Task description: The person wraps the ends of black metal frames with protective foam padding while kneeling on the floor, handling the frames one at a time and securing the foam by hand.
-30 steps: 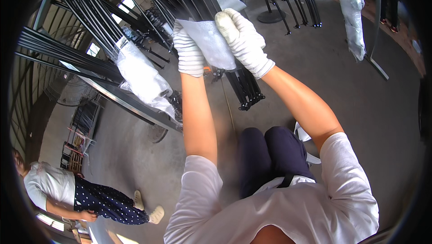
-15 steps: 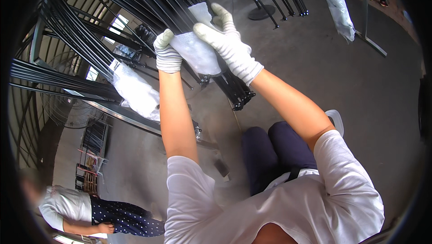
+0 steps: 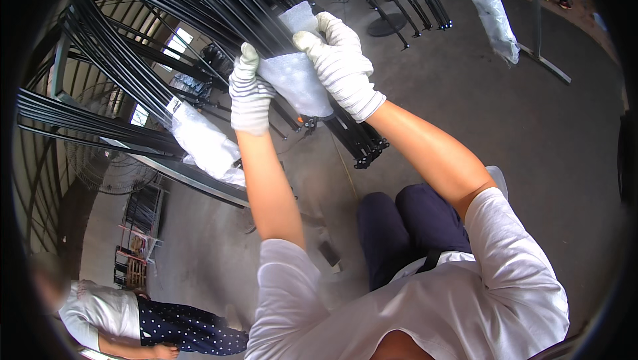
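Now both hands wear white knit gloves and are raised in front of the person. The left hand [image 3: 250,94] closes its fingers on the left edge of a white foam sheet [image 3: 296,83]. The right hand [image 3: 342,64] grips the same sheet from the top and right side. The sheet lies between the two hands, wrapped against a bundle of black metal rods [image 3: 199,1] that passes behind them. Below and left of the left hand, another white wrapped piece [image 3: 203,141] sits on the rods.
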Demonstrator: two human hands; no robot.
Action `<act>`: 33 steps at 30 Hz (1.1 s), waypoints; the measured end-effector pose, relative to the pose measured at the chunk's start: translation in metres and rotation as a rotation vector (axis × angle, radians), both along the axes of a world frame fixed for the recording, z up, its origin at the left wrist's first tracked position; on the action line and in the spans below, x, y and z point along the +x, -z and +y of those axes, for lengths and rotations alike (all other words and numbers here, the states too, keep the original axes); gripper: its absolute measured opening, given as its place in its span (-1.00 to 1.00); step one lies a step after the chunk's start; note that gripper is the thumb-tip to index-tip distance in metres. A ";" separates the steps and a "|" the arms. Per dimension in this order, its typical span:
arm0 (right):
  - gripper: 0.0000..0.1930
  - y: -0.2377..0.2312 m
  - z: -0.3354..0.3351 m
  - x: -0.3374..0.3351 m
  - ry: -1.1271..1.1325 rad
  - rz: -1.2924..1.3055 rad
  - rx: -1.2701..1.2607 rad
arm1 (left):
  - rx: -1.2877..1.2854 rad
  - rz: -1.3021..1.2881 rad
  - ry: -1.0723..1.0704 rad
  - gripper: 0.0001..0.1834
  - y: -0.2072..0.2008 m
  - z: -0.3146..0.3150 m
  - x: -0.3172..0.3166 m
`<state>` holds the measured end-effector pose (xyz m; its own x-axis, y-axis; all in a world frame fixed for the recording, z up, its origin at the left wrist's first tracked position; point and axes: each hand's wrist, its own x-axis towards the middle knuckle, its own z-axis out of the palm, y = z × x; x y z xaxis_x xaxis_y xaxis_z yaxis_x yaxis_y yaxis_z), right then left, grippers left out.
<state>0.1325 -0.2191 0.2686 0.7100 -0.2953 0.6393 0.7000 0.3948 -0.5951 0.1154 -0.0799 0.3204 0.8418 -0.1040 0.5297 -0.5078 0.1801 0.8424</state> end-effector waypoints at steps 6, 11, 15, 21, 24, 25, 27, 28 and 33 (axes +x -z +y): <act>-0.72 0.001 -0.005 -0.006 -0.278 0.002 0.037 | 0.488 -0.517 -0.845 0.40 0.029 -0.054 -0.031; -0.80 -0.006 -0.020 -0.003 -0.330 -0.158 0.046 | 0.371 -0.461 -0.808 0.39 0.012 -0.046 -0.017; -0.82 -0.008 -0.031 0.000 -0.455 -0.176 -0.013 | 0.271 -0.511 -0.676 0.34 0.005 -0.043 -0.011; -0.78 -0.010 -0.044 0.009 -0.577 -0.194 -0.081 | 0.432 -0.520 -0.687 0.42 0.000 -0.042 -0.021; -0.69 -0.011 -0.043 0.016 -0.611 -0.190 -0.227 | 0.424 -0.475 -0.769 0.39 -0.001 -0.040 -0.017; -0.70 -0.011 -0.040 0.016 -0.562 -0.220 -0.202 | 0.397 -0.444 -0.760 0.38 0.000 -0.039 -0.016; -0.71 -0.010 -0.037 0.018 -0.491 -0.241 -0.141 | 0.427 -0.481 -0.793 0.37 0.003 -0.038 -0.016; -0.72 -0.009 -0.036 0.019 -0.470 -0.232 -0.107 | 0.434 -0.493 -0.799 0.37 0.005 -0.038 -0.018; -0.80 -0.005 -0.035 0.024 -0.554 -0.192 -0.028 | 0.453 -0.537 -0.847 0.38 0.007 -0.043 -0.017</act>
<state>0.1561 -0.2541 0.2733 0.6244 0.1060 0.7739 0.4899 0.7185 -0.4937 0.0986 -0.1225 0.3138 0.4033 0.1216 0.9069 -0.6411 -0.6696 0.3749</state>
